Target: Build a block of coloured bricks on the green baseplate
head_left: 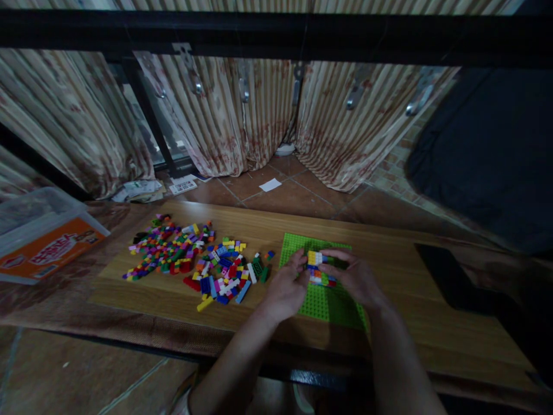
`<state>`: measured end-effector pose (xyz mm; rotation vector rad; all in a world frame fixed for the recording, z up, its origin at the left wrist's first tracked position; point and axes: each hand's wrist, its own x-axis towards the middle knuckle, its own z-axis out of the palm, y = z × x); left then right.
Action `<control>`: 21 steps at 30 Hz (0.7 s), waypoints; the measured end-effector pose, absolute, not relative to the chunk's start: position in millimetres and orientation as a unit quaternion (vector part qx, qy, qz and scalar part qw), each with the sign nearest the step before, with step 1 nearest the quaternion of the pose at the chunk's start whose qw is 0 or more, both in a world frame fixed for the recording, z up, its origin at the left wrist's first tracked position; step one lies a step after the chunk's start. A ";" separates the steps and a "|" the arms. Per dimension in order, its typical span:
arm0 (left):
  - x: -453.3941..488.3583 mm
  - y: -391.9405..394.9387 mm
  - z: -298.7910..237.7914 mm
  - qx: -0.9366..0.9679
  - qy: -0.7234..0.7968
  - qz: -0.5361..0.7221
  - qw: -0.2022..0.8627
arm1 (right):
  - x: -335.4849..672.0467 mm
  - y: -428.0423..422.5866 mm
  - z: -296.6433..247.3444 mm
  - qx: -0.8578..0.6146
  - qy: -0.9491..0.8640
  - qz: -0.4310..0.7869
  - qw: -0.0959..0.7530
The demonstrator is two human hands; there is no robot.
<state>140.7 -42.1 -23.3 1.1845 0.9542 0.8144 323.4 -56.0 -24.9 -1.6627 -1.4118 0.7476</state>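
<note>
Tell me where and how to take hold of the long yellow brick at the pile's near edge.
Probably best: pinch the yellow brick across its long sides, mid-length, coming down from the near side: it looks narrow and lies with the other bricks beyond it, leaving that side apparently free.

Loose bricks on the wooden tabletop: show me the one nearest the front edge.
The long yellow brick, jutting out in front of the multicoloured heap; every other loose brick lies farther back.
</note>
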 end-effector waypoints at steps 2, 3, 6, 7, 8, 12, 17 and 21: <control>140.5 -43.2 -24.8 0.540 0.417 0.356 0.638 | 323.7 -55.7 -26.0 -0.660 -0.557 0.294 0.408; 140.5 -43.9 -25.1 0.550 0.417 0.355 0.631 | 323.8 -55.5 -26.5 -0.661 -0.557 0.293 0.408; 140.5 -45.4 -24.0 0.572 0.422 0.342 0.615 | 324.6 -54.9 -27.6 -0.663 -0.560 0.290 0.403; 140.4 -45.6 -23.2 0.575 0.424 0.336 0.614 | 324.9 -54.7 -27.6 -0.664 -0.562 0.290 0.399; 140.2 -45.8 -22.3 0.577 0.425 0.331 0.614 | 325.0 -54.6 -27.2 -0.667 -0.562 0.291 0.392; 139.4 -46.2 -19.2 0.584 0.425 0.325 0.611 | 324.1 -54.2 -22.7 -0.686 -0.557 0.287 0.369; 139.3 -48.2 -16.1 0.594 0.434 0.321 0.597 | 322.1 -54.6 -18.0 -0.689 -0.553 0.298 0.362; 138.1 -50.6 -10.7 0.600 0.440 0.330 0.580 | 324.6 -57.6 -19.6 -0.680 -0.551 0.305 0.375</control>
